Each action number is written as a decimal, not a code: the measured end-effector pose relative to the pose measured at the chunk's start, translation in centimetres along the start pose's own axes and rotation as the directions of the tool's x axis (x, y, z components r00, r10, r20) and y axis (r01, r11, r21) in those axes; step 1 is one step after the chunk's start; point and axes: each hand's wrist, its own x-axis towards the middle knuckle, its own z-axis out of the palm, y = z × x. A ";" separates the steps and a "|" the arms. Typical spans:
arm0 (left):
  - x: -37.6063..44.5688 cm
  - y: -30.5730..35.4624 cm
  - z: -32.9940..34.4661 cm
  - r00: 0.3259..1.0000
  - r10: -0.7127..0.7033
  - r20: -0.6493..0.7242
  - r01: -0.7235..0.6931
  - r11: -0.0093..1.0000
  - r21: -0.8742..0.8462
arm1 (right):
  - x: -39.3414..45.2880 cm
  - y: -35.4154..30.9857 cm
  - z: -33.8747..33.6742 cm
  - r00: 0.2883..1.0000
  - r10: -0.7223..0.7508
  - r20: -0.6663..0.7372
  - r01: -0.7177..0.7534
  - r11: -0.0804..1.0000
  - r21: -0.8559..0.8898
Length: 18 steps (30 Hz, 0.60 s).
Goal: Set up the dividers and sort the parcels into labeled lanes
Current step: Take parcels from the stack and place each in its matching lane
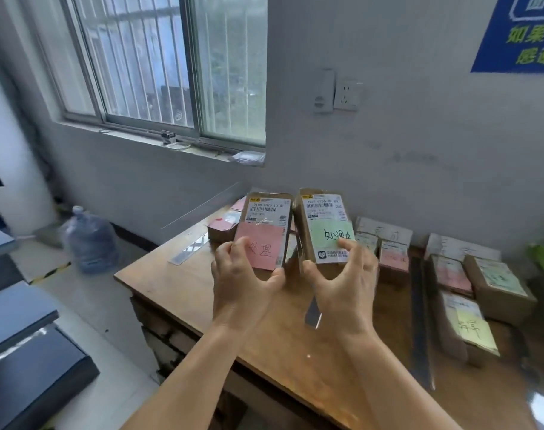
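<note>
My left hand (242, 280) grips a brown parcel with a pink note (264, 228), held upright above the wooden table (202, 274). My right hand (345, 274) grips a second brown parcel with a green note (323, 225), also upright and beside the first. Both show white shipping labels facing me. A dark ruler-like divider (421, 321) lies along the table to the right. A clear ruler (190, 249) lies at the table's left edge. A short strip (312, 311) shows under my right hand.
Several labelled parcels (481, 287) lie in rows at the right, with paper lane labels (385, 232) behind them by the wall. More parcels (224, 228) sit at the back left. A water jug (90, 240) stands on the floor by the window.
</note>
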 end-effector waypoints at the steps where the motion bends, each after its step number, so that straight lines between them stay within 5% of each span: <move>1: 1.0 -0.9 0.1 1.000 -0.011 -0.006 0.011 1.000 0.010 | 0.7 -0.1 1.3 1.000 0.000 0.017 0.000 1.000 0.005; 18: 15.6 -16.3 2.7 0.964 -0.247 0.101 0.218 0.948 0.231 | 11.3 -0.8 19.8 0.969 0.086 0.233 -0.071 0.995 -0.075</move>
